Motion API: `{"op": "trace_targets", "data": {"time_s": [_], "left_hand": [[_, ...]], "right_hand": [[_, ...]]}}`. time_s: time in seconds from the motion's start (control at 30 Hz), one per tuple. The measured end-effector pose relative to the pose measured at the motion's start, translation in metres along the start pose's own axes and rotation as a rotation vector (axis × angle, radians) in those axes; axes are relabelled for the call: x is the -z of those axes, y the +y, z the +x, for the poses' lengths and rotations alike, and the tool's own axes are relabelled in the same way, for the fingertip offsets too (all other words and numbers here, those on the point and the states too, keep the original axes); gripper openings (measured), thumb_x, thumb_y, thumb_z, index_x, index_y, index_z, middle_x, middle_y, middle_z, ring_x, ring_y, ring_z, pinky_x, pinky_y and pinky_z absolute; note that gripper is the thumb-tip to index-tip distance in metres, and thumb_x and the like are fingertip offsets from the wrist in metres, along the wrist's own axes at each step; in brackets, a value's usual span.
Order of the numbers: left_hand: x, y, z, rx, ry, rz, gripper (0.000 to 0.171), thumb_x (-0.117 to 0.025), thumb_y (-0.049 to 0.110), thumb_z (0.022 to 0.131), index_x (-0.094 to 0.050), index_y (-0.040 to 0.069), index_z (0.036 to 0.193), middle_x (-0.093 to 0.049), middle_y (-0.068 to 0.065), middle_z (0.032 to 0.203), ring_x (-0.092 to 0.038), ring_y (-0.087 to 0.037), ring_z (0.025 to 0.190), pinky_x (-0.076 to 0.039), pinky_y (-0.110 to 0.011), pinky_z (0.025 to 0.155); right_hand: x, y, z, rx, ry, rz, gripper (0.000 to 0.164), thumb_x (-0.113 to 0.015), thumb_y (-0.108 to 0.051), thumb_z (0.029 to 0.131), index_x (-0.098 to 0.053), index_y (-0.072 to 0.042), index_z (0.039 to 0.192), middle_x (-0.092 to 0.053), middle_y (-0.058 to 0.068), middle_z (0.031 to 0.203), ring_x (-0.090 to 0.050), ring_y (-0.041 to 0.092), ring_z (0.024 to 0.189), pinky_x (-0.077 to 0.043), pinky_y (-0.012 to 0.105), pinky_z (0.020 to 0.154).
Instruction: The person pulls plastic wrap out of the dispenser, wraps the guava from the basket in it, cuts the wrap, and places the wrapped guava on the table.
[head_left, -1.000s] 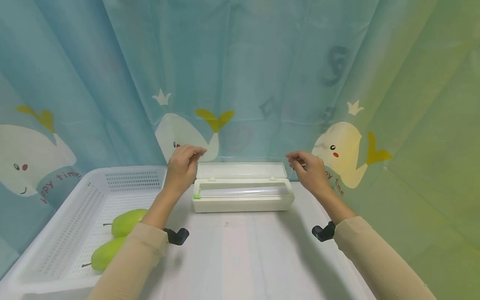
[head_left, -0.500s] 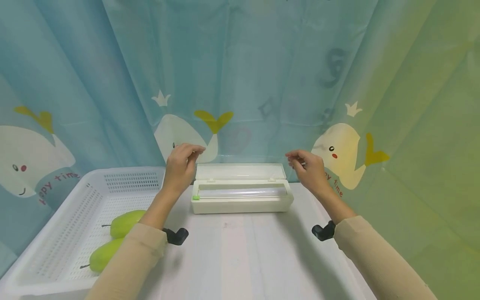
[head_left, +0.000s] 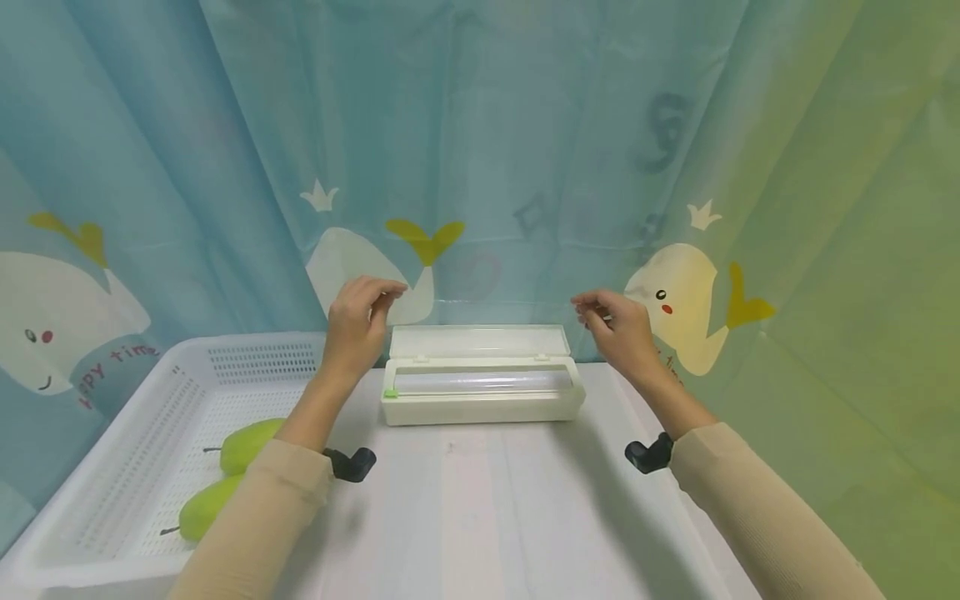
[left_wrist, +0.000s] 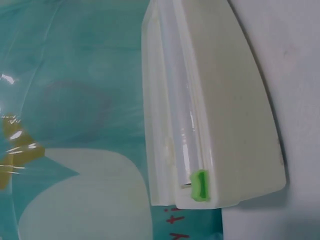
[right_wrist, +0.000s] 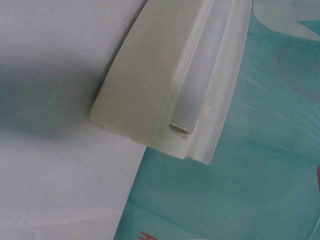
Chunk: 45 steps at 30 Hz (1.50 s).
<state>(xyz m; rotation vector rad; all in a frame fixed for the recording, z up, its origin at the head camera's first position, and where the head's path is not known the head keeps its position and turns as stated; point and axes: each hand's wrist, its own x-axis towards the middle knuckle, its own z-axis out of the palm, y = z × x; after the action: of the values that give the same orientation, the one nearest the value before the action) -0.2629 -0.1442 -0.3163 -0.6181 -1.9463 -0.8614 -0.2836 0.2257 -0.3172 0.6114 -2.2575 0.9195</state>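
My left hand (head_left: 358, 321) and right hand (head_left: 621, 329) are raised on either side above a white cling film dispenser (head_left: 483, 410). Thumbs bent toward fingers, they pinch a clear sheet of cling film (head_left: 495, 302) stretched between them. Only its faint edge shows in the head view; glossy streaks mark the film (left_wrist: 22, 150) in the left wrist view. Behind the dispenser its lid (head_left: 480, 342) stands open. A film roll (left_wrist: 185, 115) lies inside, and a green slide cutter (left_wrist: 200, 186) sits at the left end. Neither wrist view shows the fingers.
To the left stands a white perforated basket (head_left: 150, 417), holding two green pear-like fruits, the rear fruit (head_left: 247, 446) and the front fruit (head_left: 204, 510), partly behind my left sleeve. A whale-printed curtain (head_left: 510, 150) hangs close behind the dispenser. A pale cloth (head_left: 480, 517) covers the table.
Both hands have risen slightly, and the film's faint edge has gone up with them. The dispenser, basket and fruits stay in place.
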Motion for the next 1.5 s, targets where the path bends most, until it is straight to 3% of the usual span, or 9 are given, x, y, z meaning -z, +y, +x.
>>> {"op": "trace_targets", "data": {"time_s": [0.7, 1.2, 1.5], "left_hand": [[0.007, 0.008, 0.011, -0.002, 0.033, -0.006, 0.014, -0.063, -0.005, 0.094, -0.074, 0.002, 0.099, -0.071, -0.012, 0.091, -0.059, -0.026, 0.081, -0.043, -0.030, 0.074], [0.013, 0.015, 0.020, -0.050, 0.071, -0.017, 0.015, -0.061, -0.004, 0.095, -0.074, 0.003, 0.097, -0.071, -0.012, 0.088, -0.059, -0.026, 0.077, -0.042, -0.032, 0.073], [0.017, 0.020, 0.023, -0.074, 0.056, -0.001, 0.012, -0.061, -0.002, 0.096, -0.073, 0.000, 0.098, -0.071, -0.014, 0.089, -0.061, -0.028, 0.080, -0.043, -0.033, 0.076]], "right_hand": [[0.010, -0.005, 0.010, 0.046, 0.019, 0.022, 0.026, -0.050, 0.005, 0.095, -0.075, -0.004, 0.099, -0.073, 0.012, 0.084, -0.071, 0.022, 0.072, -0.048, 0.005, 0.063], [0.022, -0.013, 0.015, 0.083, 0.009, -0.008, 0.023, -0.052, 0.002, 0.096, -0.074, -0.005, 0.100, -0.073, 0.011, 0.087, -0.071, 0.016, 0.074, -0.050, 0.006, 0.064], [0.028, -0.017, 0.017, 0.078, 0.011, 0.006, 0.025, -0.051, 0.004, 0.095, -0.074, -0.005, 0.098, -0.073, 0.008, 0.085, -0.069, 0.015, 0.073, -0.050, 0.007, 0.063]]}}
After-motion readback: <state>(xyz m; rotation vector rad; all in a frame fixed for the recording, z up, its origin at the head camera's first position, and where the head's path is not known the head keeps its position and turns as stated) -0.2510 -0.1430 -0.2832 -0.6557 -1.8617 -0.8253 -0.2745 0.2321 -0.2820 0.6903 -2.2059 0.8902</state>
